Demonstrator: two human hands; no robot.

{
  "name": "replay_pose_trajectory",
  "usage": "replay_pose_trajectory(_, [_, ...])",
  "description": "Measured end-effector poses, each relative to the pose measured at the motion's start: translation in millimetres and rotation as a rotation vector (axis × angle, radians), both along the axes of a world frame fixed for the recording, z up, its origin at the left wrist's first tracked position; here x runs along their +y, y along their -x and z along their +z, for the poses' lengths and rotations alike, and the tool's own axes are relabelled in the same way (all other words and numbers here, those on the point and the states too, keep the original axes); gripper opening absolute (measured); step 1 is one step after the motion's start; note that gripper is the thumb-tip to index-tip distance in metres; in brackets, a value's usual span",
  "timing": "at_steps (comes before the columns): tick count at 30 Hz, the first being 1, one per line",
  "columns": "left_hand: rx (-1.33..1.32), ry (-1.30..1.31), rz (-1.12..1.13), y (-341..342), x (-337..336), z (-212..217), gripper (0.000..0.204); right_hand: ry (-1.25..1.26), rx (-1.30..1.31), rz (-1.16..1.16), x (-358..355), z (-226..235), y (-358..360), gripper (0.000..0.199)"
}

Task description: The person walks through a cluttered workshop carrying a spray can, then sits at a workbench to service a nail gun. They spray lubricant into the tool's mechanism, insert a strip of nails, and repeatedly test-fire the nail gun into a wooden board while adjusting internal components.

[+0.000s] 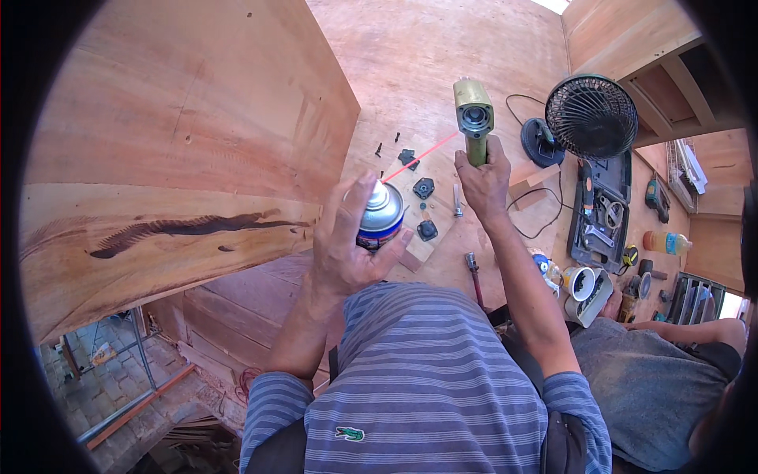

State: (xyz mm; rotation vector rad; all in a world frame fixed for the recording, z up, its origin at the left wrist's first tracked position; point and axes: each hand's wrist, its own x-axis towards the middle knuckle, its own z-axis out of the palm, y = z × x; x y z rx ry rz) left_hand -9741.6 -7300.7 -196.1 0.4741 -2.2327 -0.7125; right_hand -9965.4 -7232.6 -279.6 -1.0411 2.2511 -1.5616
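Observation:
My left hand (341, 251) is wrapped round a spray can (379, 229), its index finger on the nozzle. A thin red straw (422, 156) runs from the nozzle toward the tool in my other hand. My right hand (485, 180) grips the handle of an olive-green pneumatic nail gun (474, 103), whose end has an exposed round bore with screw holes around it. Below it on the wooden surface lie several black parts, among them a cap (424, 188) and another black piece (427, 230). Small dark bolts (378, 148) lie farther left, and a slim metal piece (458, 201) lies near my right wrist.
A tall plywood panel (205, 150) stands at my left. On the right are a black fan (592, 117), an opened tool case (579, 246), a drill (657, 197), a bottle (666, 242) and a white tub (580, 282). Another person (639, 387) is close beside me there.

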Motion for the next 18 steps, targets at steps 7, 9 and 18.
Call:
replay_pose_trajectory(7, [0.027, 0.027, -0.071, 16, 0, 19, 0.071, 0.059, 0.044, 0.012, 0, -12, 1, 0.023])
replay_pose_trajectory(9, [0.019, 0.025, -0.106, 16, 0, 22, 0.069, 0.049, 0.024, 0.019, 1, -15, 2, 0.023])
replay_pose_trajectory(18, [0.029, -0.024, -0.139, 17, 9, 35, 0.067, 0.063, 0.062, -0.003, 2, -17, 2, 0.021])
